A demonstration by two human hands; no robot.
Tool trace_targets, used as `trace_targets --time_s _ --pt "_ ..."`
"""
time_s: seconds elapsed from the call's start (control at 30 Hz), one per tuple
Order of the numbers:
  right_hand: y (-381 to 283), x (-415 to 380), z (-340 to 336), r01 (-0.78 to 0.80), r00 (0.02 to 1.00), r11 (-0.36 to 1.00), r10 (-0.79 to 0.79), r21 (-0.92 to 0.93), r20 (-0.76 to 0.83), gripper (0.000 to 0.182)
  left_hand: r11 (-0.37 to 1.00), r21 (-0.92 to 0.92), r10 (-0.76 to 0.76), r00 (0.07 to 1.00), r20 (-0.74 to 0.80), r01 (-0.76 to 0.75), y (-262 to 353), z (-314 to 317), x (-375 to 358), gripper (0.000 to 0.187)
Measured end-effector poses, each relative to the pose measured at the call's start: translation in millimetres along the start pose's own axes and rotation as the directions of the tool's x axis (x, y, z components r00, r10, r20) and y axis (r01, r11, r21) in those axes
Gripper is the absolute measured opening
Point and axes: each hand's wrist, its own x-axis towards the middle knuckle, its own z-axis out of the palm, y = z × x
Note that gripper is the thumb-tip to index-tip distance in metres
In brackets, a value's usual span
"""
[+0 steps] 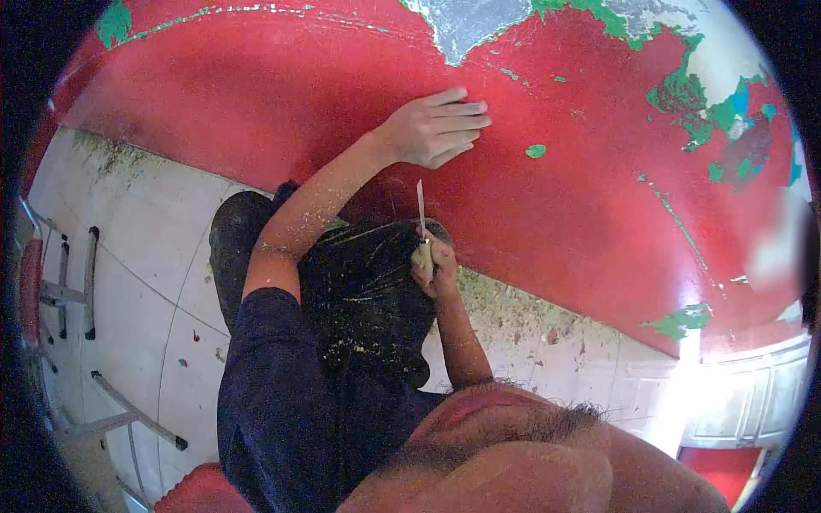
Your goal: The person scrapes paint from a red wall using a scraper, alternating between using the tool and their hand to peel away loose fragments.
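Roughly, wall mostly red, only patches down to grey or green; right hand clenches bladed tool, left hand open.

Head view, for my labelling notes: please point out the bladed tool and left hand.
Bladed tool (421,208), head view, middle of its blade.
Left hand (424,131), head view, back of the hand.

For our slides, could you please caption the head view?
Left hand near a peeling red wall, right hand holding a thin-bladed tool.
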Motion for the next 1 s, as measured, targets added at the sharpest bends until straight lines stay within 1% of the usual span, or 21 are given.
trace_targets --time_s 0.1,0.13,0.2,0.23,0.27,0.33,0.37,0.47,0.57,0.67,0.7,0.73,0.77,0.8,0.83,0.87,0.93,0.97,1.0 --pt "2 -3 1 0.05 0.998 0.995 -0.053 0.086 0.03 0.067 0.966 -0.106 -0.233 0.972 0.027 0.235 8 -17 -6 0.006" --pt "1 -4 4 0.051 0.997 0.992 -0.056 0.115 0.043 0.068 0.962 -0.097 -0.26 0.965 -0.023 0.257 5 -19 -3 0.005" --pt "-2 -8 8 0.039 0.997 0.984 -0.051 0.172 0.064 0.069 0.949 -0.075 -0.315 0.941 -0.121 0.308 -4 -23 3 0.009" --pt "-4 -9 10 0.028 0.996 0.98 -0.043 0.196 0.076 0.069 0.93 -0.098 -0.368 0.912 -0.18 0.355 -3 -29 6 0.005" --pt "-6 -10 10 0.017 0.995 0.976 -0.037 0.219 0.089 0.069 0.929 -0.038 -0.364 0.893 -0.263 0.367 -6 -31 8 0.003" --pt "-6 -13 11 0.058 0.993 0.983 -0.074 0.177 0.088 0.07 0.915 0.074 -0.33 0.842 -0.427 0.396 -16 -37 10 0.007" --pt "-5 -14 11 0.081 0.992 0.984 -0.096 0.158 0.087 0.07 0.903 0.063 -0.372 0.845 -0.383 0.426 -18 -42 8 0.018" --pt "-3 -13 9 0.091 0.994 0.993 -0.095 0.081 0.049 0.064 0.808 0.198 -0.46 0.804 -0.376 0.555 -17 -47 15 0.021" --pt "0 -2 0 0.071 0.997 0.998 -0.07 0.002 -0.014 0.071 0.79 0.088 -0.545 0.761 -0.351 0.607 -15 -41 8 0.027" --pt "-23 -11 32 0.094 0.989 0.992 -0.103 -0.087 -0.104 0.074 0.835 0.015 -0.526 0.805 -0.275 0.551 -6 -41 -11 0.031" --pt "-33 -16 46 0.15 0.982 0.976 -0.165 -0.157 -0.09 0.073 0.707 -0.197 -0.704 0.701 -0.114 0.679 3 -46 -17 0.032" --pt "-47 -19 62 0.232 0.967 0.946 -0.25 -0.226 -0.057 0.072 0.503 -0.364 -0.818 0.568 0.093 0.784 16 -52 -23 0.035" --pt "-64 -19 82 0.31 0.944 0.905 -0.331 -0.292 -0.022 0.07 0.302 -0.542 -0.838 0.489 0.241 0.784 19 -51 -23 0.038" --pt "-79 -18 105 0.382 0.914 0.852 -0.405 -0.357 0.011 0.069 0.059 -0.654 -0.834 0.397 0.383 0.754 21 -51 -24 0.043" --pt "-97 -11 133 0.356 0.862 0.73 -0.498 -0.583 -0.097 0.064 -0.151 -0.78 -0.809 0.378 0.451 0.608 23 -41 -12 0.049" --pt "-115 -1 160 0.258 0.785 0.581 -0.592 -0.772 -0.183 0.059 -0.366 -0.83 -0.769 0.365 0.524 0.421 27 -34 2 0.055" --pt "-145 33 202 0.259 0.653 0.343 -0.751 -0.903 -0.098 0.051 -0.516 -0.844 -0.707 0.482 0.517 0.148 24 -33 46 0.067" --pt "-159 52 215 0.249 0.56 0.166 -0.829 -0.954 0.002 0.048 -0.596 -0.8 -0.691 0.463 0.555 0.069 19 -39 71 0.064" --pt "-167 64 225 0.236 0.489 0.026 -0.867 -0.972 0.095 0.046 -0.665 -0.747 -0.671 0.447 0.591 -0.012 14 -47 92 0.061"
